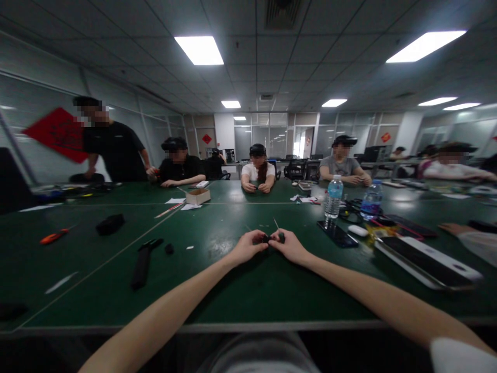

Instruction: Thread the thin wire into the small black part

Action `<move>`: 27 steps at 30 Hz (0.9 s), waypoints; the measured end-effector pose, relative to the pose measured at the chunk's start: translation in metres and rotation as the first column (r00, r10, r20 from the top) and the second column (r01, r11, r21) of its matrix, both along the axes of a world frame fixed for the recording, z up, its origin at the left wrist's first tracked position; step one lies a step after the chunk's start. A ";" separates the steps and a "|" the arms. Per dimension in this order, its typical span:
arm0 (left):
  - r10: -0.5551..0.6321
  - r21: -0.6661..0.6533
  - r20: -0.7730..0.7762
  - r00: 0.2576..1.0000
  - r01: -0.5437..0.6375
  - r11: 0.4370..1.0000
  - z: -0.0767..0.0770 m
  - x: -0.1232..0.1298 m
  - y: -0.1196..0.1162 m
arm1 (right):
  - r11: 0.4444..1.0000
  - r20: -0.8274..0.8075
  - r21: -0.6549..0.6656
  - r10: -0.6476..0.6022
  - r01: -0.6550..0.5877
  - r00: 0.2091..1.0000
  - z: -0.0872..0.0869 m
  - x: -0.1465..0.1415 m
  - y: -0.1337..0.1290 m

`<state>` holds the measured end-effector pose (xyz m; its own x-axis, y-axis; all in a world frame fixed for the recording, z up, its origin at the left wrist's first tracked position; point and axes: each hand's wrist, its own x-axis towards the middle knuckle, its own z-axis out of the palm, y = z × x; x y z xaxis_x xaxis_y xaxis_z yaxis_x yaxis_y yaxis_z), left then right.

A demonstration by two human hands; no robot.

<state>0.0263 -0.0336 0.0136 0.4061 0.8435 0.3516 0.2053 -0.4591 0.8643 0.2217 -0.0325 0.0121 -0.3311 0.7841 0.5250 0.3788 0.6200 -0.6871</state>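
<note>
**Left hand:** The left hand reaches far out from the body, with the arm straight and low over the table. Its fingers curl in and hold one side of a small black thing.

**Right hand:** The right hand reaches in from the other side, and its fingers are bent. It holds the other side of the small black thing, so the two hands nearly touch.

**Held thing:** The small black thing sits between both hands, just above a dark green table. Its exact shape is hidden by the fingers.

**Left of the hands:** A long black tool handle lies near the left hand. A small black lump is just beside it. Farther off is a screwdriver with an orange handle.

**Right of the hands:** A black phone lies near the right hand. A clear plastic water bottle stands behind it.

**Across the table:** A small brown cardboard box sits well apart from the hands.
</note>
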 end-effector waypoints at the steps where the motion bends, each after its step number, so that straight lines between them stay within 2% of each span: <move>1: -0.013 -0.027 0.014 1.000 0.014 1.000 0.000 0.000 0.000 | 1.000 0.003 0.002 0.004 -0.004 1.000 0.000 0.000 0.000; 4: -0.058 -0.069 0.054 0.997 0.062 0.996 -0.003 0.001 0.001 | 1.000 0.005 0.010 0.017 -0.017 1.000 -0.001 0.001 0.000; 10: -0.055 -0.041 0.040 0.998 0.057 0.998 -0.010 0.000 0.009 | 1.000 0.014 0.004 -0.002 0.002 1.000 -0.005 0.002 0.005; 15: -0.088 -0.016 0.014 0.996 0.088 0.996 -0.008 -0.002 0.009 | 1.000 0.005 -0.018 0.002 -0.002 1.000 -0.006 0.002 0.005; 27: -0.102 -0.058 0.044 0.994 0.105 0.993 -0.007 0.000 0.007 | 0.999 -0.072 -0.009 -0.047 0.046 0.996 -0.005 0.000 0.003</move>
